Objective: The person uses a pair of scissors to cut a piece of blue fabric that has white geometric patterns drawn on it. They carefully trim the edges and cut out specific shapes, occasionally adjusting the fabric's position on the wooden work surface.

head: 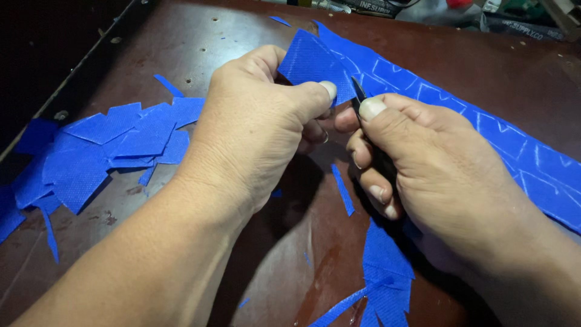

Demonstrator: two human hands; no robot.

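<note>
Both hands are up over the dark reddish-brown worktop (181, 42), close together, almost knuckle to knuckle. The left hand (254, 127) has its fingers closed in a pinch on the near end of a long blue woven-fabric strip (460, 115) marked with white chalk outlines; the thumb presses flat on the blue cloth, holding that end lifted off the worktop. From there the strip runs away to the right, lying flat and stretching to the frame's right edge.

The right hand (423, 163) sits just beside it, fingers curled shut around a slim dark tool with a pointed blade (358, 91). Only the tip shows above the thumb, and it touches the fabric edge right by the left thumb. Whether it is a knife or one leg of a pair of scissors, I cannot tell.

Over on the left, a pile of cut blue fabric pieces (103, 151) lies overlapping on the worktop, well apart from the hands. Below the right hand, more blue offcuts (384, 272) with ragged edges, and a narrow blue sliver (342, 189) between the two wrists. Small blue scraps dot the surface near the far edge. At the top right, some dark packaged goods (514, 24) sit beyond the worktop.
</note>
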